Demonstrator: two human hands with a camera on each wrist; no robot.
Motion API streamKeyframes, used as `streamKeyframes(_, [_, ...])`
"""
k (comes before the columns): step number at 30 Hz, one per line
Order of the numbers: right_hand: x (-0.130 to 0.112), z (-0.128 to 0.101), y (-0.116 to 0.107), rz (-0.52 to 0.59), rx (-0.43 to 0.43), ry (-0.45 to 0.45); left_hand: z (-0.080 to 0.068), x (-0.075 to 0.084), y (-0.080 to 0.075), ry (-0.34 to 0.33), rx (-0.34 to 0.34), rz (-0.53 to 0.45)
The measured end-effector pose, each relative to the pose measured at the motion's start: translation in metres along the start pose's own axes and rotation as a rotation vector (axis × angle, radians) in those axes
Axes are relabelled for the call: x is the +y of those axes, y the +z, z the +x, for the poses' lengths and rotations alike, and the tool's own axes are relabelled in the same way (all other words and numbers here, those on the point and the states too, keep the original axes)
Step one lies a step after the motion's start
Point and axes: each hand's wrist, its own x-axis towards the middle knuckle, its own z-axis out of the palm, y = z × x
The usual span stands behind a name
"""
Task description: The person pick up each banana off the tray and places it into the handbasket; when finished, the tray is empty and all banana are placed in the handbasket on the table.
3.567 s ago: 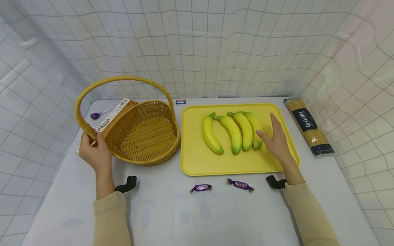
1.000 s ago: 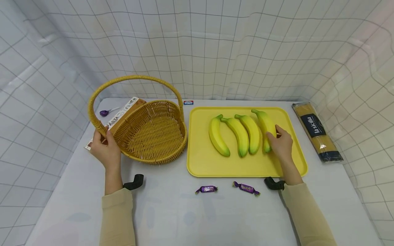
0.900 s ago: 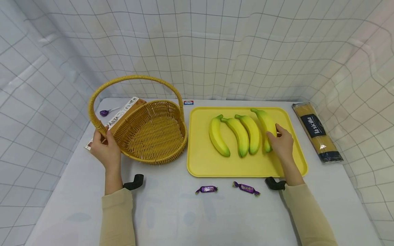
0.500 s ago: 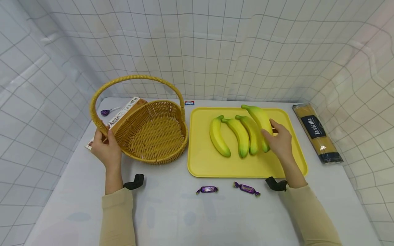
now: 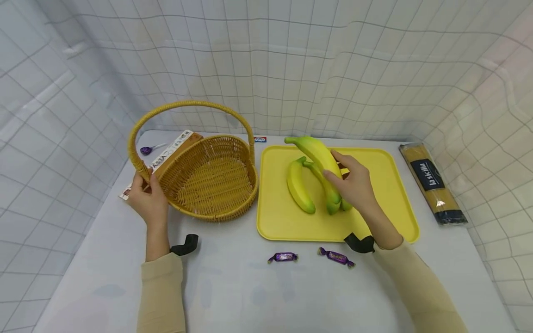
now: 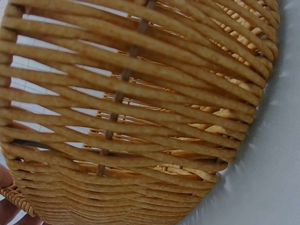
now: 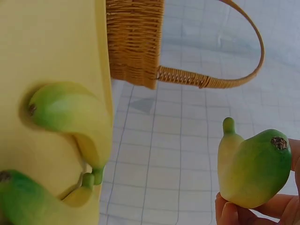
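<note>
Right hand [image 5: 354,185] wraps its fingers round the lifted banana [image 5: 314,152], holding it above the yellow tray [image 5: 395,194], over the three bananas lying there. It looks light, firm and smooth, so a mid-body grip suits it best. Left hand [image 5: 147,201] grips the wicker basket [image 5: 208,180] at the handle's base.

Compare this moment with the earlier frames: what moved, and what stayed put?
The right hand, which lay open beside the bananas, has gripped the rightmost banana and lifted it off the yellow tray, leftward toward the basket. Three bananas stay on the tray. The left hand still holds the basket's handle; candies and pasta packs unmoved.
</note>
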Motion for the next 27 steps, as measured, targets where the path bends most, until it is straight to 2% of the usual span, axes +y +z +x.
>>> streamKeyframes(7, [-0.032,0.011,0.024,0.06,-0.072,-0.067,0.0,-0.001,0.0,0.007,0.003,-0.015])
streamKeyframes(15, [-0.067,0.023,0.065,0.097,-0.171,-0.165,0.0,-0.002,0.0,0.012,0.005,0.003])
streamKeyframes(27, [-0.089,0.053,0.132,0.054,-0.25,-0.196,0.001,-0.003,0.001,0.021,0.01,-0.021])
